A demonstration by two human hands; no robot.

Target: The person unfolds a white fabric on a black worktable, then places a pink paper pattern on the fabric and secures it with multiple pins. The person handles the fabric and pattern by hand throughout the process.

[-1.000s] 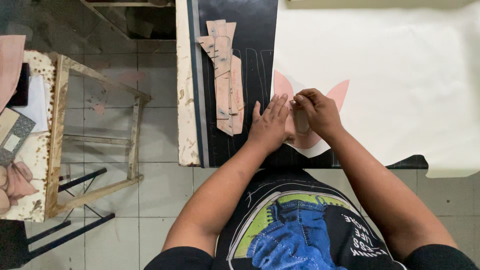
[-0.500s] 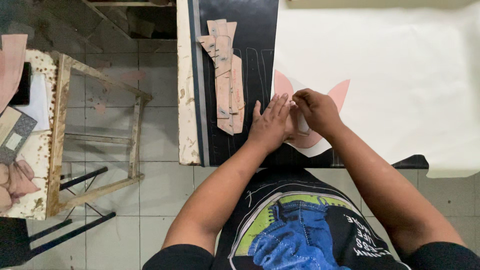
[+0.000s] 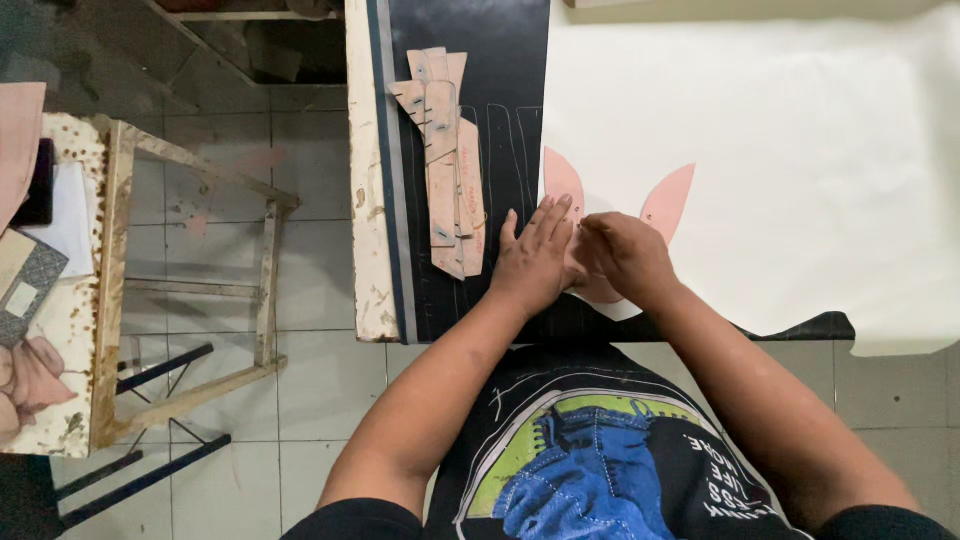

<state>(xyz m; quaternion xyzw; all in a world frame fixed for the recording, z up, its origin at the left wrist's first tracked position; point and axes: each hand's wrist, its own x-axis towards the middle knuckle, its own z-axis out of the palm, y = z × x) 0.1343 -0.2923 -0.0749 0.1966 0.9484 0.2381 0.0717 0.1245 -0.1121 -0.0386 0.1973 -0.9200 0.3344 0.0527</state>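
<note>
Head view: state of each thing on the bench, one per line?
Pink pattern piece: flat on the white sheet, middle hidden by both hands.
White sheet: spread flat over the dark mat.
Template stack: lying fanned, untouched.
Left hand: flat, pressing the pattern.
Right hand: curled on the pattern.

Wooden stool frame [image 3: 190,290] on tiled floor [image 3: 310,390]

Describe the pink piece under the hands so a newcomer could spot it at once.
On the worktable, a large white sheet overlaps a black one. At the white sheet's left edge lies a flat pink pattern piece, pressed by both hands. Its two rounded lobes set it apart from the long tan cardboard templates stacked leftward.
</note>
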